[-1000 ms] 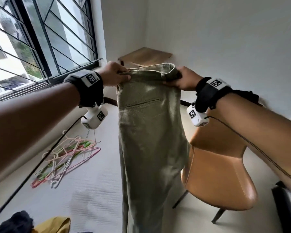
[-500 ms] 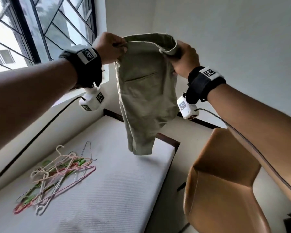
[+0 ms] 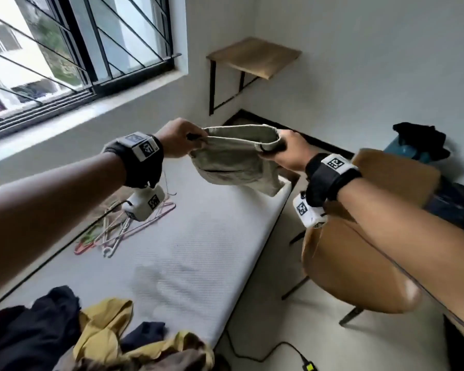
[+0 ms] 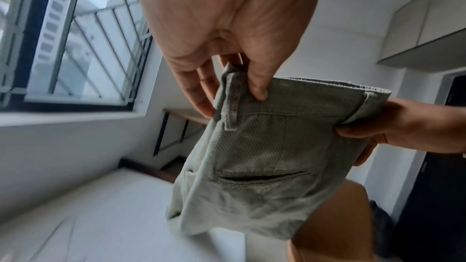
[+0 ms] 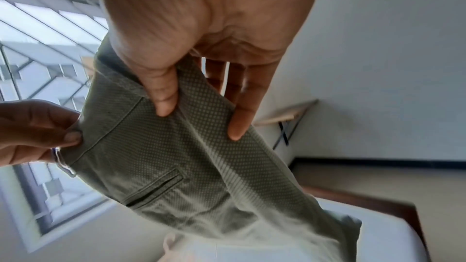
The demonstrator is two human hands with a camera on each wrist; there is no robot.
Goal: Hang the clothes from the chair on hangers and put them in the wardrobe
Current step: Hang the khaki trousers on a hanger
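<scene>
Nearest, a clothes pile lies on the bed's near end. Hangers lie in a heap on the bed by the window wall. Above the bed, the left hand and right hand hold the trousers by the waistband, fingers pinching each end (legs hanging). A chair stands beside the bed. A shelf sits in the far corner.
</scene>
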